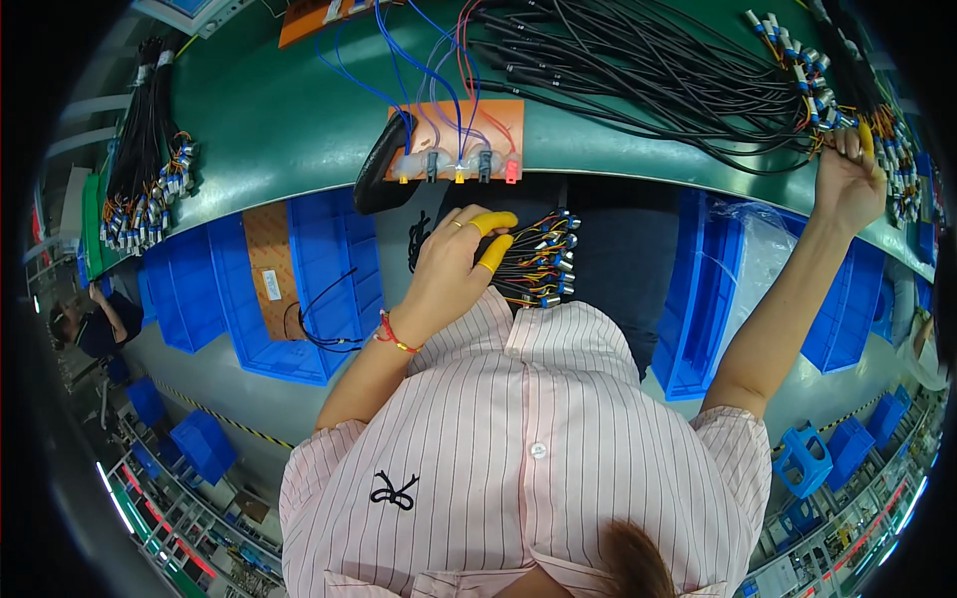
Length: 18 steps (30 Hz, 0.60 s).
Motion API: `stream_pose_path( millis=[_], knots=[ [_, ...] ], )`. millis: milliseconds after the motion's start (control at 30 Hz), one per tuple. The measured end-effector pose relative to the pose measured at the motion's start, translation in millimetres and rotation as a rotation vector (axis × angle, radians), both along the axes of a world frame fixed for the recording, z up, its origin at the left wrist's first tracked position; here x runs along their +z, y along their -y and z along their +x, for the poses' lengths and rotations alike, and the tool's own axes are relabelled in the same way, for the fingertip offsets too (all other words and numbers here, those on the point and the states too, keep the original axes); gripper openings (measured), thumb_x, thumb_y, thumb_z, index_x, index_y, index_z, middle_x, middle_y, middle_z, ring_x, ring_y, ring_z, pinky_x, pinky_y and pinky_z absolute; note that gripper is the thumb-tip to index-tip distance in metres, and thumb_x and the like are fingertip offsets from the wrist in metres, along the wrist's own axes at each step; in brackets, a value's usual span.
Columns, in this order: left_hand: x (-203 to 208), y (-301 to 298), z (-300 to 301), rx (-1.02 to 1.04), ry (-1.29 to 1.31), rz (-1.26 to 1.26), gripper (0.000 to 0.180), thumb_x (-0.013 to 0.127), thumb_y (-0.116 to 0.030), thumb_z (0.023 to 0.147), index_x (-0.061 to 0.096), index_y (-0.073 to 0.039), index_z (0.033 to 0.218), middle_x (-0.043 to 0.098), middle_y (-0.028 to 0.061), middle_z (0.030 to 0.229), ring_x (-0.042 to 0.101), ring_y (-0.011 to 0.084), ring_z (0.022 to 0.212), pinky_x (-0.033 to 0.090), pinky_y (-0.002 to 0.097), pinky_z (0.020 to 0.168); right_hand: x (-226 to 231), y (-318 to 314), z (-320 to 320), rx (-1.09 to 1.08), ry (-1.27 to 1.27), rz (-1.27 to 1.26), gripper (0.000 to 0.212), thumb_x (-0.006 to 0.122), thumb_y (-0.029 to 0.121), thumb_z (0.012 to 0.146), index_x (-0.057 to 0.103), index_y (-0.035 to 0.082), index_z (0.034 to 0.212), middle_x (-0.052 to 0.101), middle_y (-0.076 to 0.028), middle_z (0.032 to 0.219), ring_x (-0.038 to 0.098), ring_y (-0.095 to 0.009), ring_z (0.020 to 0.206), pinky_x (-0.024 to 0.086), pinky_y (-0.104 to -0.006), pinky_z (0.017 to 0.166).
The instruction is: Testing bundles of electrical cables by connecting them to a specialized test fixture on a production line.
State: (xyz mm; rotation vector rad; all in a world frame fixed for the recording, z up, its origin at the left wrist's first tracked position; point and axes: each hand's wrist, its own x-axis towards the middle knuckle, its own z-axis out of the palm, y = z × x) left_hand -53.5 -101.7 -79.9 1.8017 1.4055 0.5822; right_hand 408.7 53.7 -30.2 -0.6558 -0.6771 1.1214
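My left hand (454, 261), with yellow finger cots on thumb and forefinger, grips a bundle of short cables with metal connectors (541, 267) just below the bench edge, close to my chest. My right hand (847, 179) is stretched out to the right edge of the green bench (289, 120), its fingers closed around wired connectors (877, 135) at the end of a large pile of black cables (648, 70). An orange test board (459, 140) with blue and red wires and a row of sockets sits at the bench edge above my left hand.
Blue plastic bins stand under the bench on the left (299, 289) and right (708, 299), the right one lined with a clear bag. Another cable bundle (150, 159) lies at the bench's left end. A person (95, 324) sits at far left.
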Motion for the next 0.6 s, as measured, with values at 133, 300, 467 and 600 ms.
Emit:
stream_pose_path(
  millis=[133, 300, 467, 600],
  knots=[
    [-26.7, 4.7, -0.8, -0.042, -0.230, 0.115, 0.017, 0.068, -0.005, 0.080, 0.065, -0.001, 0.096, 0.058, 0.0126, 0.094, 0.054, 0.0313, 0.090, 0.045, 0.0394, 0.078, -6.3, -21.1, -12.1, -0.160, 0.243, 0.026, 0.037, 0.044, 0.012, 0.078, 0.058, -0.013, 0.102, 0.050, -0.014, 0.083, 0.044, -0.025, 0.083, 0.034, -0.0387, 0.087],
    [-35.3, -9.2, 2.1, -0.137, -0.283, 0.155, 0.017, 0.070, -0.010, 0.078, 0.065, -0.001, 0.093, 0.055, 0.0125, 0.090, 0.051, 0.0308, 0.087, 0.043, 0.0404, 0.078, -2.1, -17.0, -61.6, -0.787, 1.780, 0.115, 0.036, 0.050, 0.022, 0.092, 0.063, -0.002, 0.116, 0.061, -0.017, 0.112, 0.053, -0.029, 0.107, 0.034, -0.0353, 0.101],
    [-19.2, -9.8, -6.0, -0.111, 0.001, -0.122, 0.017, 0.070, -0.008, 0.080, 0.063, -0.001, 0.094, 0.057, 0.0094, 0.087, 0.057, 0.0212, 0.081, 0.046, 0.0322, 0.072, 2.2, 79.4, -180.5, -0.247, 1.352, 0.270, 0.029, 0.057, 0.010, 0.087, 0.062, 0.001, 0.113, 0.063, -0.013, 0.101, 0.058, -0.026, 0.093, 0.043, -0.0368, 0.090],
    [21.3, -9.7, -3.6, -0.046, 0.461, -0.518, 0.015, 0.068, -0.007, 0.085, 0.061, 0.000, 0.096, 0.061, 0.0062, 0.086, 0.060, 0.0120, 0.072, 0.046, 0.0266, 0.063, -20.4, 133.8, -239.4, 0.507, 1.461, 0.274, 0.047, 0.066, 0.018, 0.081, 0.055, 0.004, 0.124, 0.061, -0.015, 0.103, 0.056, -0.033, 0.101, 0.034, -0.0475, 0.102]
  ],
)
